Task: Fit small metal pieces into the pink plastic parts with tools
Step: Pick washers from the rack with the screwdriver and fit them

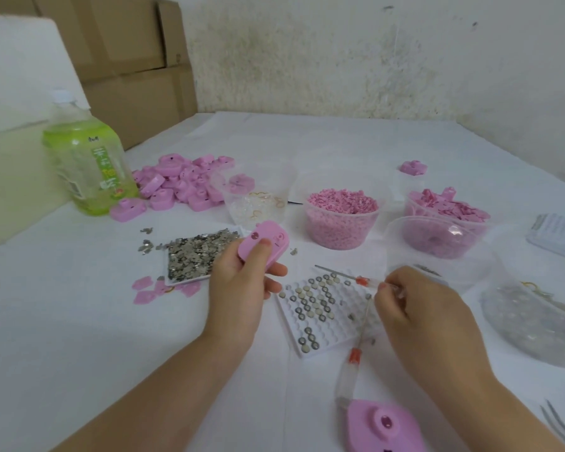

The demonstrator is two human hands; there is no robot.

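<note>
Left grip (238, 288) clasps a rounded pink plastic part (268, 243) with one dark spot; right grip (418, 308) pinches a screwdriver (361, 281).

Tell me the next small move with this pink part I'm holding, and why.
Probably bring the hands together so the tool tip meets the part. The left hand holds the pink part raised, while the right hand pinches the thin tool, whose tip lies at the white grid tray of round metal pieces, apart from the part.

green drink bottle (90, 164), cardboard boxes (131, 60)
</note>
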